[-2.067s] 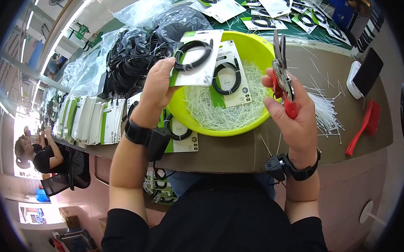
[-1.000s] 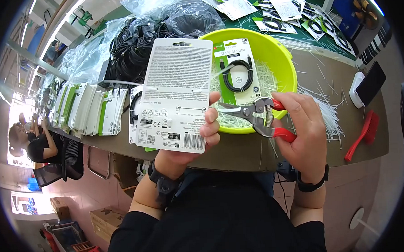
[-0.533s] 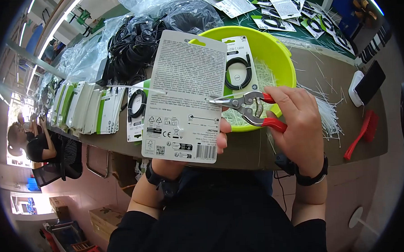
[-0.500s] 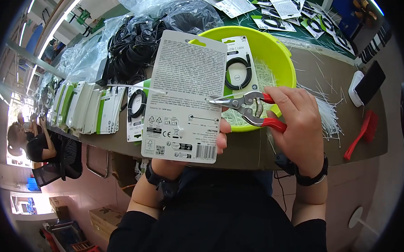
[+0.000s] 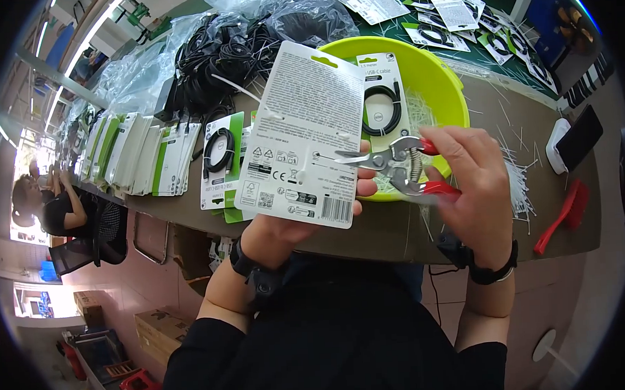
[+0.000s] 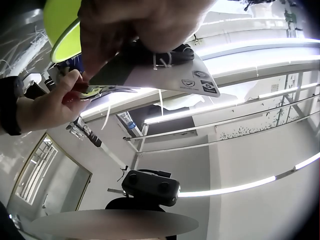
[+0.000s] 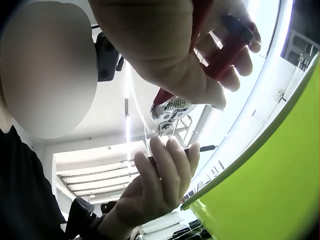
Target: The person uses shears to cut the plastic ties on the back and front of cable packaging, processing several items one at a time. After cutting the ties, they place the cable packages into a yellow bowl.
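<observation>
My left hand [image 5: 286,229] grips a carded USB-C cable [image 5: 299,136] from beneath, its printed back facing up and its fingertips showing at the right edge. The coiled cable is under the card, partly seen in the left wrist view, where a band [image 6: 162,61] crosses it. One white cable tie tail [image 5: 236,86] sticks out past the card's upper left edge. In my right hand [image 5: 476,191] is a pair of red-handled pruning shears [image 5: 403,164], spring showing between the handles. Their blades [image 5: 356,158] lie across the card's right edge in the head view.
Behind the card stands a yellow-green basin [image 5: 454,95] with white tie offcuts and another carded cable [image 5: 385,111]. A row of cards [image 5: 133,157] and black cables [image 5: 215,53] are at left. White cable ties [image 5: 520,193], a red brush [image 5: 564,215] and a phone [image 5: 580,138] lie right.
The left hand has turned the card from cable side to printed back. The shears came to the tie tail at its right, which no longer shows there. Card and shears have since shifted right.
</observation>
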### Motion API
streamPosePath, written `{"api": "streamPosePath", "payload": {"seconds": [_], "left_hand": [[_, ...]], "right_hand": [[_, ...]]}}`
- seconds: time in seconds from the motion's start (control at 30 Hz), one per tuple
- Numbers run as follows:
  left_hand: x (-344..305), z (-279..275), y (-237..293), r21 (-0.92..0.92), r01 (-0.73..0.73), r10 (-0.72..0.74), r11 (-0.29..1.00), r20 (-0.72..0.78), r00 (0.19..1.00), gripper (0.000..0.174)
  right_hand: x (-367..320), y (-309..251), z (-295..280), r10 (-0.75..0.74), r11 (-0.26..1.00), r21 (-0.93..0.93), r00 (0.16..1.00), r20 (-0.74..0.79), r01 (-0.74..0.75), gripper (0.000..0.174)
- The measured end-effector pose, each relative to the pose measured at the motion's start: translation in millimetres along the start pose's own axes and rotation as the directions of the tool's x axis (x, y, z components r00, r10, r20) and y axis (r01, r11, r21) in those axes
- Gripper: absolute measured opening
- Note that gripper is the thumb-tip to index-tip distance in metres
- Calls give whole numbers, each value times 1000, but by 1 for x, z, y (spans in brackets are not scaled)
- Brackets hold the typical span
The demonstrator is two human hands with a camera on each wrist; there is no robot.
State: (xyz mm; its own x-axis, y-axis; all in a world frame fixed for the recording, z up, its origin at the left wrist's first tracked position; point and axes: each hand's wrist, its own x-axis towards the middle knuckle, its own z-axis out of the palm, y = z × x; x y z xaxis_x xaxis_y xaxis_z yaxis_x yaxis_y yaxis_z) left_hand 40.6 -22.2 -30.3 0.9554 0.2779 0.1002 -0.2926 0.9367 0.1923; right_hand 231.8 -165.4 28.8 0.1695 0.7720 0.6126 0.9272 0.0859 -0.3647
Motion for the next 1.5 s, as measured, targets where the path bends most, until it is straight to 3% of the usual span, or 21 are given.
{"api": "streamPosePath", "payload": {"seconds": [0.07,0.2,0.37,0.47,0.63,0.73,1.03,1.13,1.17,1.27,1.3,1.4,1.43,1.5], "left_hand": [[3,-4,-3,78,-30,27,997,36,999,78],[-2,3,-7,188,-23,31,982,-42,999,77],[-1,-2,-8,203,-27,39,979,-55,998,77],[1,0,-7,93,-31,32,995,-9,999,77],[-3,-1,-4,26,80,-80,996,-14,997,78],[-5,-4,-9,78,72,-75,994,39,996,80],[-4,13,-12,60,161,-162,985,10,987,77],[-8,25,-15,204,130,-83,970,-225,971,87],[-8,23,-15,204,129,-82,970,-224,971,87],[-4,11,-12,134,130,-133,982,18,991,74],[-4,9,-12,135,129,-133,982,19,991,74],[-2,12,-8,92,110,-119,990,90,989,66],[-1,5,-1,89,107,-116,990,93,989,66],[-5,-15,18,106,-36,17,994,174,985,57]], "right_hand": [[-1,-4,0,-60,992,-102,995,85,69,41],[0,-8,5,-73,995,-65,995,71,78,42],[-2,-12,3,-107,986,-120,989,102,119,42],[-8,-10,5,-2,1000,-28,975,220,8,43],[5,-6,5,126,973,195,992,7,-125,44],[10,-5,4,-45,991,-125,999,8,46,45],[16,-11,8,-58,987,-152,998,4,58,45],[17,-11,9,-79,983,-164,997,24,82,46],[16,-11,9,-81,983,-164,996,24,84,46],[11,-7,11,13,999,-49,986,163,-5,47],[10,-5,12,12,999,-49,987,162,-4,47],[9,4,11,125,944,294,987,101,-150,47],[8,6,9,123,945,291,987,104,-149,47],[6,8,1,231,875,429,972,43,-226,45]]}}
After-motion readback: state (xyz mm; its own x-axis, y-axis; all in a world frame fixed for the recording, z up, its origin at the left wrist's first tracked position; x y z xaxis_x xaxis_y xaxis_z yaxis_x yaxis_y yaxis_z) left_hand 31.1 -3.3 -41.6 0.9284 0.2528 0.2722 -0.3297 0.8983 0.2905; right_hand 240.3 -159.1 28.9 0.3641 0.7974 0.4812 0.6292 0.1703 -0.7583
